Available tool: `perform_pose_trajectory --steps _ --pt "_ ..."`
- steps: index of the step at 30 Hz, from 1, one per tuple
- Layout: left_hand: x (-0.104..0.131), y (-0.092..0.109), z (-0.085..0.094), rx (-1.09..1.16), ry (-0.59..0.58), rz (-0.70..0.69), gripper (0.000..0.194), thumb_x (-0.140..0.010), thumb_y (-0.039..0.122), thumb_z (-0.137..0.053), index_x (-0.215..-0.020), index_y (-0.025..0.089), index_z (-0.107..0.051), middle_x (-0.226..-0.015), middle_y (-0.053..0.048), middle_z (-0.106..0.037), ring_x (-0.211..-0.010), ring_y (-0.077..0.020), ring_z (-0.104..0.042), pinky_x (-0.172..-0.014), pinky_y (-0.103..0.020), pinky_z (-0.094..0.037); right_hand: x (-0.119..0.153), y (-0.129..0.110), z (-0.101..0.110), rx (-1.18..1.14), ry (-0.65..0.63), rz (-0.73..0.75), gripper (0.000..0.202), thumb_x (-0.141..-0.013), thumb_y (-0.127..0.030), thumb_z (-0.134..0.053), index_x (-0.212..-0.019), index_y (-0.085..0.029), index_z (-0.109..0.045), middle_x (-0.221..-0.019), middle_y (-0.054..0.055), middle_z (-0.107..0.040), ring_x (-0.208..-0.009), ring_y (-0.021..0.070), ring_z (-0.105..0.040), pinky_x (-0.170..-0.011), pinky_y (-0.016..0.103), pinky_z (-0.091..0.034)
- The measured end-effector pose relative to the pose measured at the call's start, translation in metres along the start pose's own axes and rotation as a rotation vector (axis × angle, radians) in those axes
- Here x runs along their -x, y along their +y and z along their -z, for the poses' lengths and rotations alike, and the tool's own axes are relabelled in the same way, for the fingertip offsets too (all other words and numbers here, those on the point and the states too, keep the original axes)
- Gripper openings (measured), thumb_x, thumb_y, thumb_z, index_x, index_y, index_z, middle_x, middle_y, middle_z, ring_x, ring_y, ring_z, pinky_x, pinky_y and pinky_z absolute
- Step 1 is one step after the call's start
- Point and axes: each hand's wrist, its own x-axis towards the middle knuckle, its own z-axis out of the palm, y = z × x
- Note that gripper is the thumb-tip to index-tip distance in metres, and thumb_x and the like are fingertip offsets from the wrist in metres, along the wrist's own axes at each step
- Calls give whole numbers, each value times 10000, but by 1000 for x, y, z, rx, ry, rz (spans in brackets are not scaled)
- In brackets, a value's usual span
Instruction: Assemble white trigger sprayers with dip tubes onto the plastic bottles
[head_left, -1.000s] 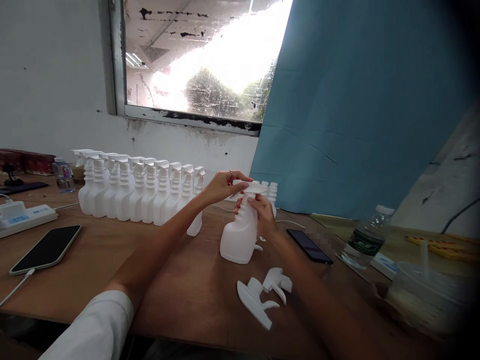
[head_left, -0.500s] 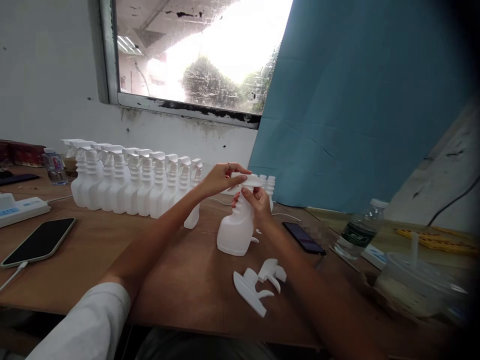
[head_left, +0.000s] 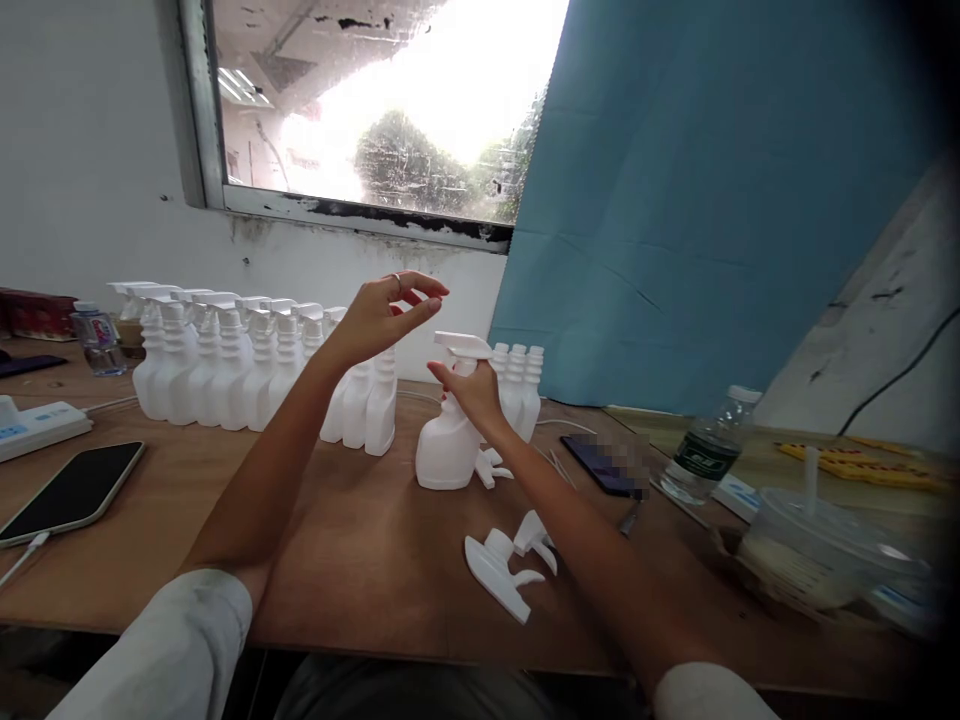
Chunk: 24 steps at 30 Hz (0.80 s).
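Observation:
A white spray bottle [head_left: 444, 455] stands upright on the table with a white trigger head [head_left: 463, 346] on top, its nozzle pointing left. My right hand [head_left: 476, 395] grips it around the neck, just under the head, with the thumb sticking out to the left. Up and to the left, my left hand [head_left: 386, 315] hangs in the air with its fingers apart and nothing in it. Two loose trigger heads [head_left: 499, 575] lie on the near tabletop, the right one partly behind my right forearm. Another trigger head [head_left: 491, 468] lies beside the bottle's base.
A row of white bottles with trigger heads [head_left: 214, 360] stands at the back left. Several headless bottles [head_left: 517, 385] are behind my right hand. Phones [head_left: 75, 485] lie on both sides. A water bottle [head_left: 709, 450] and a lidded plastic cup [head_left: 806, 555] stand at the right.
My left hand has let go of the trigger head and lifted up to the left. My right hand has moved slightly left and stays on the spray bottle's neck.

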Motion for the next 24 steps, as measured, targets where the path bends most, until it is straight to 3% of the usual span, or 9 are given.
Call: perform_pose_trajectory --steps 6,9,11,13,19,24 --pt "5 4 19 -178 -114 -15 290 -884 390 -580 -1012 175 -726 -916 -62 -716 -810 -154 -649 -716 -267 -497 -21 13 -19 -103 -127 31 310 -707 -481 -695 -758 -206 -561 -658 9 -631 -495 163 -589 -521 308 -485" --pt "7 4 23 -218 -324 12 283 -884 387 -572 -1011 195 -737 -835 -43 -718 -757 -152 -651 -673 -251 -488 -29 24 -27 -156 -207 119 386 -698 -526 -706 -850 -200 -564 -764 15 -653 -638 175 -621 -641 318 -504" --pt "8 1 23 -246 -470 29 273 -881 391 -566 -1004 224 -743 -842 -30 -724 -750 -151 -654 -645 -237 -478 -31 32 -31 -156 -181 219 404 -735 -529 -680 -932 -194 -566 -856 31 -661 -768 198 -627 -736 331 -496" --pt "8 -2 23 -286 -541 41 269 -878 397 -561 -999 243 -746 -868 -25 -730 -756 -153 -657 -624 -228 -469 -31 38 -37 -111 -129 303 381 -806 -526 -609 -976 -188 -565 -900 51 -653 -824 218 -614 -780 347 -479" --pt "7 -6 26 -385 -392 38 318 -890 420 -527 -1007 213 -738 -892 -43 -724 -775 -169 -650 -603 -232 -459 -30 45 -51 130 -57 402 365 -906 -486 -446 -1117 -202 -533 -998 102 -659 -901 273 -607 -803 372 -444" --pt "6 -8 29 -478 -176 -25 330 -918 362 -476 -1017 164 -721 -987 -83 -703 -820 -184 -628 -700 -286 -484 -33 44 -54 258 -179 346 348 -918 -516 -409 -1070 -215 -496 -821 62 -633 -734 255 -601 -666 332 -411"
